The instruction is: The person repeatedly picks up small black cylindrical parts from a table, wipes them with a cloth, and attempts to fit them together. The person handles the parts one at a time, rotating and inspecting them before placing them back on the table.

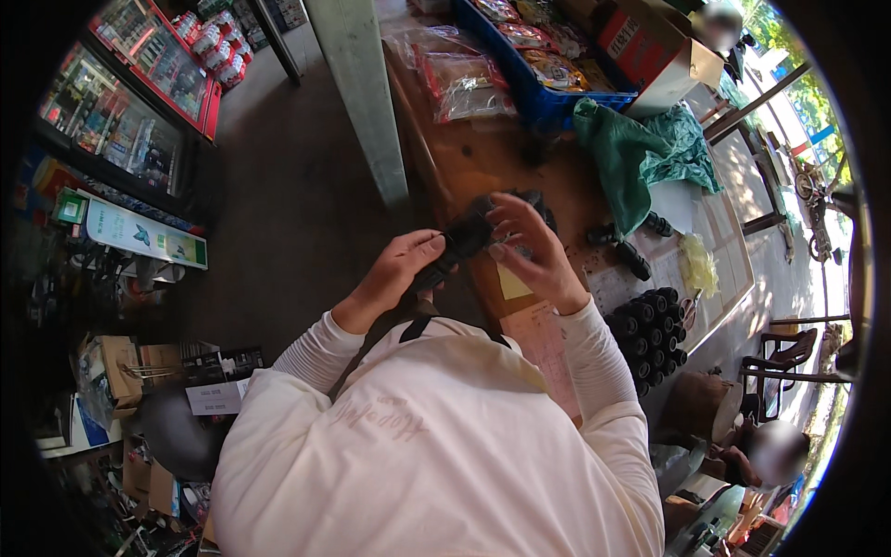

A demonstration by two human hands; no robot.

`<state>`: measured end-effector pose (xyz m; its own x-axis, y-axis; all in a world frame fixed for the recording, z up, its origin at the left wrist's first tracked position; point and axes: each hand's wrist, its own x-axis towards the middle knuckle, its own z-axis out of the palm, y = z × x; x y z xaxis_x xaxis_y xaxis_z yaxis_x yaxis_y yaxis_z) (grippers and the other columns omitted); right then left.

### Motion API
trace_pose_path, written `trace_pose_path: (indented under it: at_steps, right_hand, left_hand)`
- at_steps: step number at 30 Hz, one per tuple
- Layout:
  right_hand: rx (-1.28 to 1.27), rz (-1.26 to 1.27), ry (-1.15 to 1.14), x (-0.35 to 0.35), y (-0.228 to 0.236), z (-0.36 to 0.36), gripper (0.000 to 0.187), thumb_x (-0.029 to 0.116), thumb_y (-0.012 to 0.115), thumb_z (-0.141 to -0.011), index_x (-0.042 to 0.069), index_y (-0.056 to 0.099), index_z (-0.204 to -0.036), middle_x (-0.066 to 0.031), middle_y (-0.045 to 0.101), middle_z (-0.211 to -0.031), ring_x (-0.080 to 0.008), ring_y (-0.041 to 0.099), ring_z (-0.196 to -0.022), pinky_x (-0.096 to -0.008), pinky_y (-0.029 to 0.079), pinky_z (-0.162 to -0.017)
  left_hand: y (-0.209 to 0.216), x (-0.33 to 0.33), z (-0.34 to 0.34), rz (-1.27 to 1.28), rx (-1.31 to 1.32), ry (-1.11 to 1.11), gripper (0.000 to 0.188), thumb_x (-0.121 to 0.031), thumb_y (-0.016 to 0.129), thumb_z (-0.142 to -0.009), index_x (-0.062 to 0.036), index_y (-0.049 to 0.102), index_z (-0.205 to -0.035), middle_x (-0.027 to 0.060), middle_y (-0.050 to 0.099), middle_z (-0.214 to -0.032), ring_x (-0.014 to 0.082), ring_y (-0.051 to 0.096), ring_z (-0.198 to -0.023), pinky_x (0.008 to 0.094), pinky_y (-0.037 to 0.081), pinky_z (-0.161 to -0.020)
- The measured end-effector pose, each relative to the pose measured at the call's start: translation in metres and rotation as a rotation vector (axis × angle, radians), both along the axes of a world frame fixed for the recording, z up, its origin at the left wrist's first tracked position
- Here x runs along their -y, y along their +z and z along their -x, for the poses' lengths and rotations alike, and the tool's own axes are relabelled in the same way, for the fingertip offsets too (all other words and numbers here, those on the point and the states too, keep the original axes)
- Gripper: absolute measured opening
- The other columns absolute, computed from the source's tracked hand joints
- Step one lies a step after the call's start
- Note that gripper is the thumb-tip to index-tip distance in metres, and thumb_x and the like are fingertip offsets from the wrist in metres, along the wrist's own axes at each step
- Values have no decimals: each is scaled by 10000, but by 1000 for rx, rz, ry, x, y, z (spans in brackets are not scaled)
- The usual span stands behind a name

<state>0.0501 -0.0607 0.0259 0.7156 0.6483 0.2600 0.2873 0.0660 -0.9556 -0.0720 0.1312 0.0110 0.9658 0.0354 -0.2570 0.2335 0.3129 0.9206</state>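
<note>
The person's left hand [394, 278] has its grip around a black cylindrical part [467, 234], above the edge of the brown surface [464, 176]; the right hand [536, 255] spreads its grip wide beside it, contact unclear. Beyond lie 1 green bag [624, 167] and 1 blue tray [546, 108].

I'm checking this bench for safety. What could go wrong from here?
The left hand grips a black part near the edge of the table; if it slips, it might fall to the floor.
The right sleeve looks close to the stacked black cylinders, so an elbow swing could topple some.
Loose black pieces beyond might roll if bumped.
</note>
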Motion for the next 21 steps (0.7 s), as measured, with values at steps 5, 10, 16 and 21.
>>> trace_pose_path:
  at_steps: [5,10,16,21]
  right_hand:
    - [-147,413,40,4,-7,-14,318,302,671,-911,4,637,-1017,-123,623,-822,-191,602,-670,-313,494,-608]
    - [423,164,233,18,6,-11,311,261,696,-893,16,601,-1058,-85,592,-960,-136,567,-910,-306,479,-776]
    - [-380,145,108,31,-17,-18,359,320,680,-921,32,611,-1125,-52,603,-977,-119,574,-885,-279,488,-750]
    - [-94,278,116,34,-10,-11,256,213,623,-949,21,611,-1117,-52,623,-894,-154,615,-850,-285,503,-758]
  left_hand:
    - [4,17,-7,-883,434,117,342,-107,726,-824,9,612,-1125,52,660,-995,132,623,-858,266,494,-761]
    - [-16,0,-8,597,-198,-331,271,-182,657,-914,-3,619,-1114,89,670,-901,181,643,-741,252,520,-675]
    - [-1,26,-15,-558,289,-43,271,-207,633,-937,-9,617,-1121,81,659,-943,153,638,-809,241,519,-669]
    - [3,30,-22,-486,244,-19,220,-215,625,-949,-29,647,-1064,30,642,-899,100,621,-724,213,493,-623]
